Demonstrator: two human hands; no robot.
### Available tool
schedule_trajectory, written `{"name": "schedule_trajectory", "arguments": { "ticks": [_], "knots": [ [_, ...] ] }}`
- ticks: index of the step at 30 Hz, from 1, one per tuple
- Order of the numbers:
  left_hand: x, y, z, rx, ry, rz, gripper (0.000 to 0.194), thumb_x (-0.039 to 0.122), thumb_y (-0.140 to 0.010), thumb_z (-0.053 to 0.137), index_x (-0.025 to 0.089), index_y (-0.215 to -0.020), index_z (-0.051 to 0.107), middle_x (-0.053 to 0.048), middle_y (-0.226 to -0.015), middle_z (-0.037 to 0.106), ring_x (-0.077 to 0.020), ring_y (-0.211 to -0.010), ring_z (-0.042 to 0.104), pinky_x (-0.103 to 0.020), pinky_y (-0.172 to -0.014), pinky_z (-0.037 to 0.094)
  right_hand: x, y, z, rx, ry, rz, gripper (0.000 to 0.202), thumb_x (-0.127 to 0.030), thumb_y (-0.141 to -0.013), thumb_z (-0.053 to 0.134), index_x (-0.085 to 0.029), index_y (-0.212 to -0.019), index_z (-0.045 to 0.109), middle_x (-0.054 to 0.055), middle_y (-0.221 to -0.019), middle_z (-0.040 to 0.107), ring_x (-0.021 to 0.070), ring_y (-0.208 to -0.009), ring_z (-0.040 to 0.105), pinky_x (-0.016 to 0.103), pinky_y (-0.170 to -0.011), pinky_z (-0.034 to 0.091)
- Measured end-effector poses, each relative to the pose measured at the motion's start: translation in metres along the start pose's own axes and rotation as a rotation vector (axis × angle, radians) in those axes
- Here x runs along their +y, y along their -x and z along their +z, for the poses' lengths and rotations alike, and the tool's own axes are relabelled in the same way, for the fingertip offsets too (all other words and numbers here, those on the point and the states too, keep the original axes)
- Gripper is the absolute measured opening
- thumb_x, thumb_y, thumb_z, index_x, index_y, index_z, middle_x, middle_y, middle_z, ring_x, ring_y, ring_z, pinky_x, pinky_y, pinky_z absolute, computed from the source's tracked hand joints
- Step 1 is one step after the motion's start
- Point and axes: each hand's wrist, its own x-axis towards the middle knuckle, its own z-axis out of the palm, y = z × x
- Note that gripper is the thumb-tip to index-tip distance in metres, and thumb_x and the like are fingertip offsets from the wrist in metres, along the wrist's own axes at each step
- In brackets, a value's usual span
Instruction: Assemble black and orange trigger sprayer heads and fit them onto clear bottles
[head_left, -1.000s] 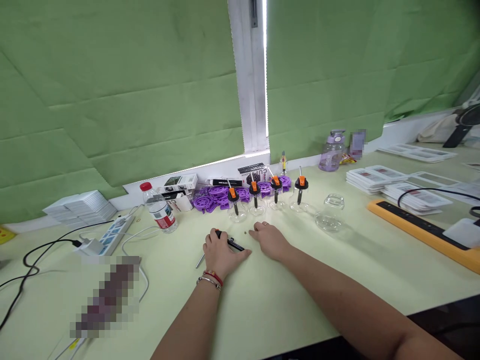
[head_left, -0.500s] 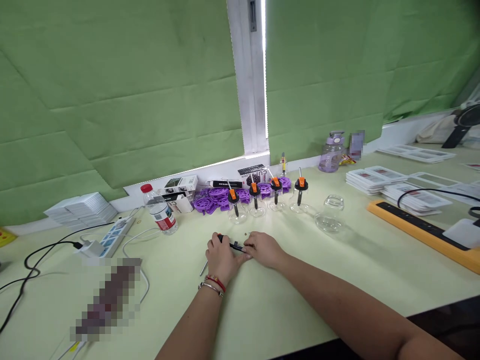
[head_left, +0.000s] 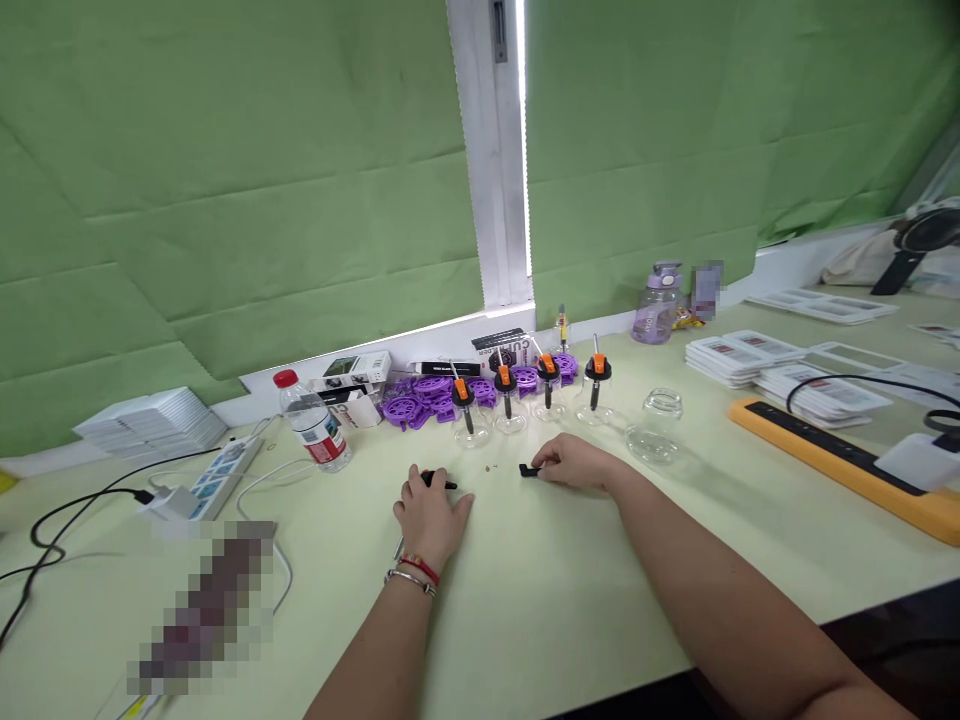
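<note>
Red-capped bottle (head_left: 315, 430) as landmark. Well to its right on the desk (head_left: 540, 620), the right hand (head_left: 574, 463) pinches a small black part (head_left: 528, 470) between thumb and fingers, one end projecting toward the bottle. To the bottle's right and nearer me, the left hand (head_left: 431, 520) lies over a black-and-orange piece (head_left: 430, 479), thumb spread away; from my remote view I cannot tell whether its fingers grip or merely rest. I judge the small black part light, stiff and smooth, liable to slip if pinched at its tip; I would take it across its sides at mid-length. The black-and-orange piece should be rigid and somewhat heavier, best held round its body. Lettering: the box (head_left: 523, 346) right of and beyond the bottle shows "CU", the rest partly hidden; the bottle's label (head_left: 324, 446) I cannot read.
</note>
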Motion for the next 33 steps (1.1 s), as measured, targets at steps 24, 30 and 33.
{"name": "schedule_trajectory", "arguments": {
  "ticks": [24, 30, 33],
  "knots": [
    [0.038, 0.019, 0.004, -0.21, 0.143, 0.859, 0.04, 0.036, -0.091, 0.036, 0.022, -0.128, 0.043, -0.011, -0.14, 0.04, -0.0263, -0.13, 0.032, -0.048, -0.105, 0.024, 0.01, -0.009, 0.006, -0.072, -0.044, -0.114, 0.025, -0.034, -0.072, 0.053, -0.014, -0.063, 0.065, -0.002, -0.052, 0.053, 0.0093, -0.049, 0.038, 0.023, -0.051, 0.032],
    [0.036, 0.018, 0.005, -0.181, 0.161, 0.869, 0.04, 0.036, -0.092, 0.036, 0.021, -0.128, 0.043, -0.011, -0.138, 0.041, -0.0258, -0.129, 0.033, -0.047, -0.104, 0.025, 0.012, -0.009, 0.004, -0.018, -0.051, -0.055, 0.027, -0.035, -0.075, 0.051, -0.014, -0.069, 0.066, -0.001, -0.055, 0.055, 0.0098, -0.05, 0.04, 0.022, -0.051, 0.033],
    [0.034, 0.018, 0.005, -0.18, 0.148, 0.87, 0.041, 0.036, -0.092, 0.036, 0.02, -0.129, 0.043, -0.012, -0.138, 0.042, -0.0257, -0.129, 0.033, -0.047, -0.103, 0.026, 0.013, -0.01, 0.002, 0.002, -0.044, -0.04, 0.025, -0.033, -0.076, 0.051, -0.014, -0.071, 0.066, -0.001, -0.057, 0.057, 0.0098, -0.051, 0.042, 0.022, -0.052, 0.034]
  ]
}}
